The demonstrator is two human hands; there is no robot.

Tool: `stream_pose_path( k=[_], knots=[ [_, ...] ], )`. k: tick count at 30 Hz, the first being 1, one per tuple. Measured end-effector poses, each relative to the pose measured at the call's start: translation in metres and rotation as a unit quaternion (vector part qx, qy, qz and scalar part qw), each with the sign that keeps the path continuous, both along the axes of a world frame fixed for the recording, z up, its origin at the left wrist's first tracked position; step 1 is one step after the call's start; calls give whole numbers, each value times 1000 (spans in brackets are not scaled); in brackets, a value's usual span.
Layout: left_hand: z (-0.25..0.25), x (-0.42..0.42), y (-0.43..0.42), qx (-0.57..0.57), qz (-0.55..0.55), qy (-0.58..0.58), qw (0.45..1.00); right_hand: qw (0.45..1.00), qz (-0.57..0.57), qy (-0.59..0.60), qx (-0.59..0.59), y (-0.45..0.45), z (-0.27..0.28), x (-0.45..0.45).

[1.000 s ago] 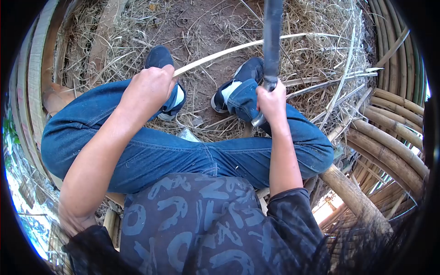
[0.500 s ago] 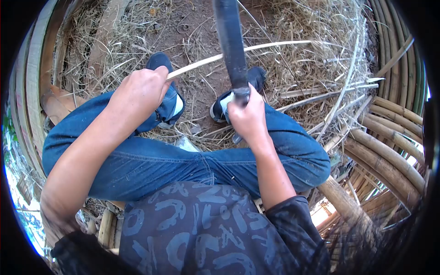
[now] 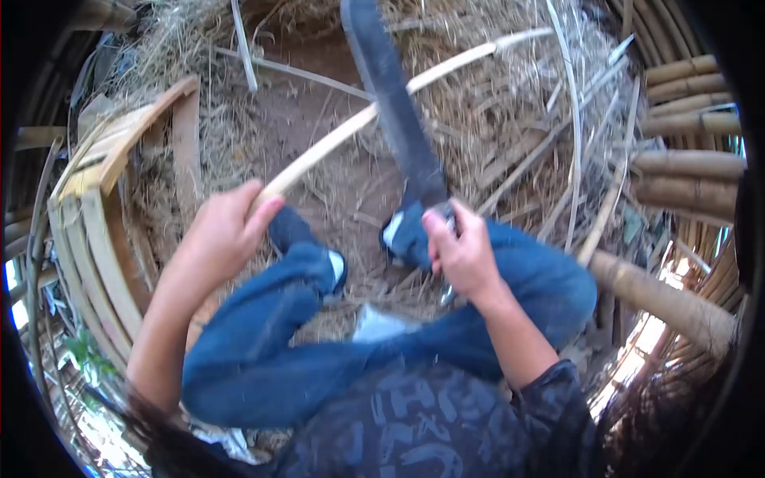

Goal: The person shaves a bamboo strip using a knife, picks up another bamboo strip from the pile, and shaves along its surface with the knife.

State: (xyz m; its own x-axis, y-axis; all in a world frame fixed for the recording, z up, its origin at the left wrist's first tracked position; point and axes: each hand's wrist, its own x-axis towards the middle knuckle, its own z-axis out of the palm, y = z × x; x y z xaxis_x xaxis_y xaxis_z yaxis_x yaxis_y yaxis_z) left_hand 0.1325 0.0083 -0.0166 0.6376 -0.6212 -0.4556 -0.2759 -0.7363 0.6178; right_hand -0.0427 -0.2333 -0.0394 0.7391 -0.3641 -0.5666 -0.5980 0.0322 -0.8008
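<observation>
Pale wood strip (image 3: 323,147) runs up & right from our L hand (image 3: 231,231), near end clamped btwn thumb and fingers, far end over the straw (image 3: 498,103). Our R hand (image 3: 462,251) is wrapped tight round the handle of a big knife (image 3: 398,119), dark blade pointing up & a bit L; it crosses the strip abt midway, tho we can't tell if they touch. Hands are well apart, above our bent legs in blue jeans (image 3: 263,342). White scrap (image 3: 378,325) lies btwn our legs, slatted crate (image 3: 147,127) off L, bamboo pole (image 3: 661,295) nr our R knee.
</observation>
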Motion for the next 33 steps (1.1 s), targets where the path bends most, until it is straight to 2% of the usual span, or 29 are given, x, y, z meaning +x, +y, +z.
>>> stream_pose_path(
  k=[2, 4, 5, 8, 10, 12, 15, 21, 22, 24, 28, 29, 30, 33],
  knots=[
    [20, -32, -4, -41, 26, 95, 994, 995, -75, -37, 55, 6, 11, -44],
    [55, -67, -12, 12, 77, 256, 964, 991, -100, -62, 59, 8, 19, -83],
    [60, -82, -13, 14, 71, 288, 955, 990, -107, -86, 39, 9, 23, -95],
    [47, -132, -5, -127, 115, 422, 890, 985, -98, -140, 3, 6, 37, -118],
    [57, -169, -7, -131, 212, 470, 847, 978, -99, -184, 7, 11, 45, -127],
    [58, -203, -7, -161, 244, 491, 821, 966, -105, -237, 8, 18, 56, -133],
    [46, -239, 1, -208, 223, 485, 820, 952, -101, -289, 16, 31, 59, -140],
    [22, -272, 13, -193, 162, 533, 808, 951, -54, -292, -90, 41, 52, -160],
    [18, -271, 14, -189, 151, 533, 810, 949, -64, -294, -96, 45, 58, -165],
    [12, -266, 12, -175, 179, 583, 773, 957, -106, -270, -28, 52, 77, -174],
    [5, -263, 11, -210, 217, 574, 761, 948, -156, -274, -47, 51, 83, -198],
    [10, -271, 10, -191, 226, 508, 809, 945, -167, -278, -50, 50, 87, -203],
    [12, -278, 11, -191, 224, 506, 811, 941, -175, -285, -51, 51, 95, -208],
    [9, -298, 25, -230, 168, 339, 897, 936, -177, -299, -47, 50, 105, -222]
  ],
)
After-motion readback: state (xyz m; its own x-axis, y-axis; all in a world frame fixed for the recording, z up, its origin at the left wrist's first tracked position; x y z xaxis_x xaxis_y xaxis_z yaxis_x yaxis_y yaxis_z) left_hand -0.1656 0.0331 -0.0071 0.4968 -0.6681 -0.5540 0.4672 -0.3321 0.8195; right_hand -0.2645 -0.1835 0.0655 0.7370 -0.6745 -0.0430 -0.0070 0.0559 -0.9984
